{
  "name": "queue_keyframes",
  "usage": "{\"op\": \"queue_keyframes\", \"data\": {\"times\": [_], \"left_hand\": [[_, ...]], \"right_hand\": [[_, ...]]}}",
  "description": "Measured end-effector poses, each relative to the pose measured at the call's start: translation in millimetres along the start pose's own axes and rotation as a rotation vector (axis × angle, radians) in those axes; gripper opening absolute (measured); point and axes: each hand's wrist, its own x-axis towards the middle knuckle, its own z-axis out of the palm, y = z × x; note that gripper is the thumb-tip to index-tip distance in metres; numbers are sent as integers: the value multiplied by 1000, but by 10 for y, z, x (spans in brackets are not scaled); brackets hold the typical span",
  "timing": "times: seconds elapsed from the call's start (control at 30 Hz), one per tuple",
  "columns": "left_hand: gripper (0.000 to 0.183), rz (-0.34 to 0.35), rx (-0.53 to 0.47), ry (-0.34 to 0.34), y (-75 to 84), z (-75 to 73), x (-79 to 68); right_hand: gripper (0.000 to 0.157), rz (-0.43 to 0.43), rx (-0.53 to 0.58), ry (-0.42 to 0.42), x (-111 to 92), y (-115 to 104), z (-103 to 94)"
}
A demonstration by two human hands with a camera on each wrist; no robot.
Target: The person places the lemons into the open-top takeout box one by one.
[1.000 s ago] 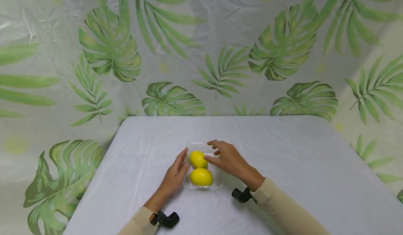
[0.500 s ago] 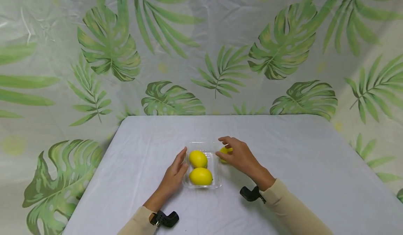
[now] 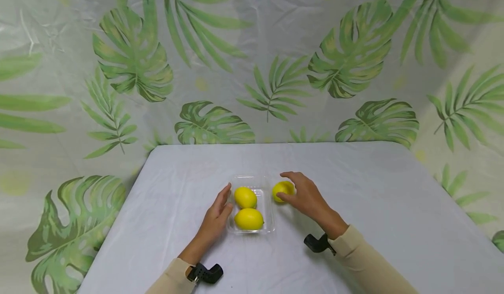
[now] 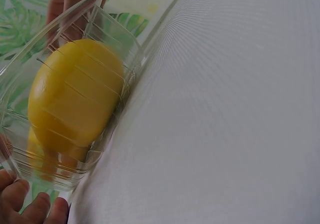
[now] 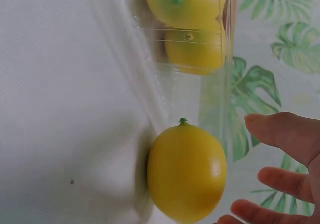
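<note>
A clear plastic box stands on the table with two yellow lemons inside, a far lemon and a near lemon. My left hand rests along the box's left side, fingers fairly straight; in the left wrist view its fingertips are right at the box's end. A third lemon lies on the cloth just right of the box. Around it reaches my right hand, thumb and fingers spread. The right wrist view has a gap between those fingers and that lemon.
White cloth covers the table. Behind it hangs a pale curtain with green leaf prints. Black wrist cameras are strapped at both cuffs.
My right hand has moved right, from over the box to the lemon outside it, which its earlier position hid. My left hand has stayed at the box.
</note>
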Motion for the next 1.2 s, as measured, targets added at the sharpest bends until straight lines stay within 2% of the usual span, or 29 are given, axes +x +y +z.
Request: {"op": "queue_keyframes", "data": {"times": [0.17,0.3,0.43,0.57,0.87,1.03,1.2], "left_hand": [[53,-13,-7,7,-5,6,-1],[53,-13,-4,8,1,10,-4],[52,-4,-16,6,110,6,-40],[52,12,-39,12,215,-2,-58],[54,19,-15,17,-35,17,8],[54,-2,-27,13,-40,11,8],[54,5,-26,11,-22,12,8]], "right_hand": [[61,32,-34,-5,-16,35,31],[64,72,-20,-18,-25,51,79],[66,112,-1,-46,-40,52,133],[65,111,-5,-43,-34,64,176],[58,82,-20,-28,-2,81,223],[59,98,-12,-30,1,99,244],[60,99,3,-35,9,117,251]]}}
